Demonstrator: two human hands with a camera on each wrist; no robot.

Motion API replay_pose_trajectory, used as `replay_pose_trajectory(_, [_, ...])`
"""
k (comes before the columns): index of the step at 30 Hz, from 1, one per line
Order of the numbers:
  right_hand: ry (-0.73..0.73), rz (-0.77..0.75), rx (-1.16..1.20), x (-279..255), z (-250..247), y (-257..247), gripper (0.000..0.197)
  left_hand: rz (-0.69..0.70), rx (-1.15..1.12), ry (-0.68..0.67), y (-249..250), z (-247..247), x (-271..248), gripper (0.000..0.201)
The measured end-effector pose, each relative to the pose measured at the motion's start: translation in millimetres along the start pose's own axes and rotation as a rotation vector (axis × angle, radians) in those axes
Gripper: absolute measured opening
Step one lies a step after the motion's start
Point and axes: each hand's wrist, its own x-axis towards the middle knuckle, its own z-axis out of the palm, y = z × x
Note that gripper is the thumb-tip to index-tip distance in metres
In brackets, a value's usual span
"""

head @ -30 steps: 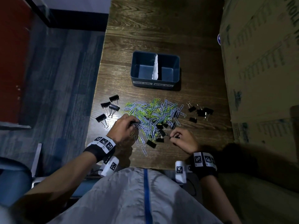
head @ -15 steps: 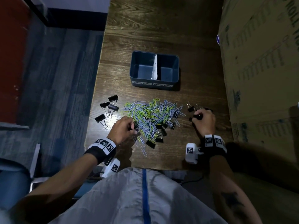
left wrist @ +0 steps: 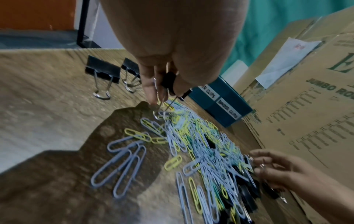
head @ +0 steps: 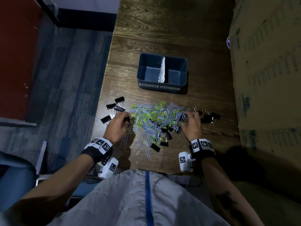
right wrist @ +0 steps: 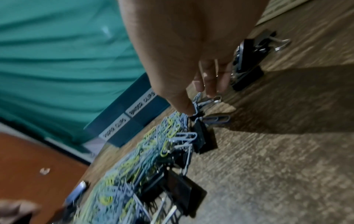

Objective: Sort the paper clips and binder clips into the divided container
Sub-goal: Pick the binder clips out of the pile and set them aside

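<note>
A blue divided container [head: 183, 62] stands mid-table, labelled for paper clips on the left and binder clips on the right, and both halves look empty. Nearer me lies a pile of blue, yellow and green paper clips [head: 153, 118] with black binder clips [head: 165, 136] mixed in. My left hand [head: 126, 119] is at the pile's left edge and pinches a black binder clip [left wrist: 170, 81] between thumb and fingers. My right hand [head: 185, 116] is at the pile's right edge, thumb and fingers pinching another binder clip [right wrist: 197, 112].
Loose binder clips [head: 114, 105] lie left of the pile near the table's left edge, and more binder clips [head: 210, 118] lie to the right. A large cardboard box [head: 263, 79] lines the table's right side. A white paper divider [head: 162, 70] stands in the container.
My right hand went out to the binder clips on the right, then came back left to the pile's edge. My left hand shifted slightly away from me along the pile's left side.
</note>
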Motion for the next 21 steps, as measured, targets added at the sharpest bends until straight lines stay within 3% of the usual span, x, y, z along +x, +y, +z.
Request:
replay_pose_trajectory(3, [-0.050,-0.025,-0.037,3.9,5.1,-5.5,0.054,-0.104,0.057,0.093,-13.5,-18.8,11.5,0.033])
replay_pose_trajectory(7, [-0.059,0.015,-0.038,9.1,5.2,-8.2,0.039,-0.228,0.222,0.011,-27.5,-34.7,23.7,0.036])
replay_pose_trajectory(13, [-0.011,-0.012,-0.021,2.2,8.9,-1.3,0.011,-0.050,0.389,0.067,-32.6,-30.2,24.7,0.034])
replay_pose_trajectory(18, [0.096,-0.060,0.073,-8.6,13.2,5.0,0.024,0.113,0.433,0.005,-17.6,-9.4,22.0,0.024])
replay_pose_trajectory(21, [0.135,-0.027,0.155,-14.8,13.5,2.1,0.030,0.111,0.410,-0.108,-0.8,9.4,16.7,0.039])
